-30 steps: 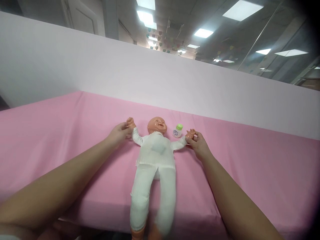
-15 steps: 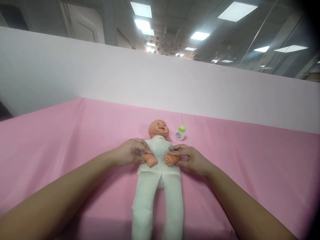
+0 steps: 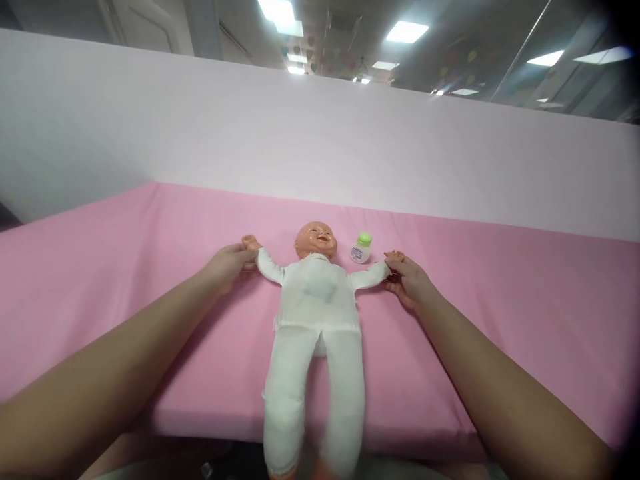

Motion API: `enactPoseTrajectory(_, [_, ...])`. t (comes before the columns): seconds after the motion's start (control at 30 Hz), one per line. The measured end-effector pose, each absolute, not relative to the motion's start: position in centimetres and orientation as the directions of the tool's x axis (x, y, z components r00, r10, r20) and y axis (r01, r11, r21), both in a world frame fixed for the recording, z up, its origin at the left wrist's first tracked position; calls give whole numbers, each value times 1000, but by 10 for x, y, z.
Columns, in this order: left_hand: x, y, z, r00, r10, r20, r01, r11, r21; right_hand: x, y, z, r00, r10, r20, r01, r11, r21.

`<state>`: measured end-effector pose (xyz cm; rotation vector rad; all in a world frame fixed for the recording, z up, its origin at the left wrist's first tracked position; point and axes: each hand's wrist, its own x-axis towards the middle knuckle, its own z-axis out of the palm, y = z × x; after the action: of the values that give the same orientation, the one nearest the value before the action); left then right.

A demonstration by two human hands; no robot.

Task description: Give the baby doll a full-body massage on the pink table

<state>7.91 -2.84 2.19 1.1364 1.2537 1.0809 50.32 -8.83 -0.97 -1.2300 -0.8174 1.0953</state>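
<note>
Doll (image 3: 318, 303): lying face-up, overhanging near edge of surface (image 3: 210, 380)
Left hand (image 3: 227, 268): gripping one arm (image 3: 271, 268), mostly closed
Right hand (image 3: 412, 283): gripping other arm (image 3: 372, 276) likewise
Bottle (image 3: 361, 249): resting toward far edge

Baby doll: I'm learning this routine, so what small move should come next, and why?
Probably bring both arms of the baby doll back over its torso: they lay there moments ago, and now the left hand and right hand hold them spread wide.

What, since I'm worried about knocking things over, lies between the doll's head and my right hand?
The head view shows a small green-capped bottle and the doll's outstretched arm, which your right hand holds near its end.
</note>
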Motion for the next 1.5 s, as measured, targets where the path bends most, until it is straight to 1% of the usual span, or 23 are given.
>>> enactPoseTrajectory(0.07, [77, -25, 20, 20, 986, -163, 6, 163, 987, 509, -87, -11, 257, 954, -155, -163, -115, -980])
enactPoseTrajectory(0.1, [77, -25, 19, 25, 987, -157, 9, 157, 988, 510, -88, -11, 231, 958, -170, -135, -141, -981])
enactPoseTrajectory(0.17, [78, -27, 20, 48, 993, -110, 22, 109, 994, 509, -90, -9, 205, 968, -145, -93, -129, -987])
enactPoseTrajectory(0.23, [81, -33, 23, 95, 995, -12, 41, 8, 999, 503, -94, -5, 213, 976, -46, -67, -32, -997])
enactPoseTrajectory(0.37, [92, -54, 31, 269, 937, 224, 79, -253, 964, 483, -109, 10, 186, 948, 259, 30, 258, -966])
enactPoseTrajectory(0.43, [99, -66, 34, 407, 870, 280, 143, -363, 921, 471, -120, 18, 80, 927, 367, 100, 359, -928])
enactPoseTrajectory(0.47, [103, -72, 35, 473, 833, 288, 190, -415, 890, 466, -126, 21, -8, 917, 398, 140, 395, -908])
enactPoseTrajectory(0.53, [109, -81, 37, 573, 769, 283, 273, -505, 819, 456, -136, 26, -234, 890, 391, 232, 442, -866])
enactPoseTrajectory(0.6, [112, -86, 37, 637, 718, 280, 298, -564, 770, 451, -142, 29, -441, 838, 320, 325, 482, -814])
enactPoseTrajectory(0.67, [115, -88, 37, 695, 661, 283, 290, -618, 731, 450, -145, 31, -553, 792, 260, 383, 519, -764])
enactPoseTrajectory(0.73, [116, -88, 36, 747, 602, 280, 287, -673, 681, 450, -144, 30, -580, 779, 239, 399, 527, -750])
enactPoseTrajectory(0.8, [116, -87, 34, 747, 600, 286, 295, -685, 666, 449, -142, 27, -543, 804, 244, 380, 494, -782])
enactPoseTrajectory(0.87, [116, -86, 32, 688, 660, 301, 326, -652, 685, 448, -139, 24, -451, 858, 247, 339, 420, -842])
enactPoseTrajectory(0.97, [113, -80, 29, 520, 782, 344, 361, -566, 741, 449, -131, 20, -230, 938, 261, 246, 315, -917])
enactPoseTrajectory(1.03, [109, -72, 27, 366, 857, 364, 309, -480, 821, 456, -124, 18, -62, 952, 300, 169, 306, -937])
enactPoseTrajectory(1.07, [107, -67, 26, 283, 893, 349, 261, -422, 868, 460, -120, 16, 18, 950, 311, 129, 306, -943])
enactPoseTrajectory(1.1, [104, -61, 25, 198, 928, 314, 205, -353, 913, 466, -116, 15, 87, 948, 307, 88, 300, -950])
enactPoseTrajectory(1.17, [98, -49, 23, 53, 982, 182, 95, -186, 978, 480, -107, 10, 178, 952, 249, 9, 251, -968])
enactPoseTrajectory(1.23, [93, -38, 20, -50, 999, 15, 3, -15, 1000, 493, -99, 4, 226, 967, 120, -49, 135, -990])
enactPoseTrajectory(1.3, [89, -30, 17, -96, 991, -91, -45, 87, 995, 503, -93, -2, 263, 964, -43, -72, -25, -997])
enactPoseTrajectory(1.37, [87, -27, 16, -93, 989, -118, -50, 114, 992, 509, -90, -6, 283, 946, -155, -74, -140, -987])
enactPoseTrajectory(1.43, [88, -28, 17, -73, 991, -111, -45, 108, 993, 510, -89, -7, 289, 943, -163, -70, -149, -986])
enactPoseTrajectory(1.5, [90, -34, 20, -44, 996, -78, -51, 76, 996, 507, -91, -6, 281, 956, -87, -59, -73, -996])
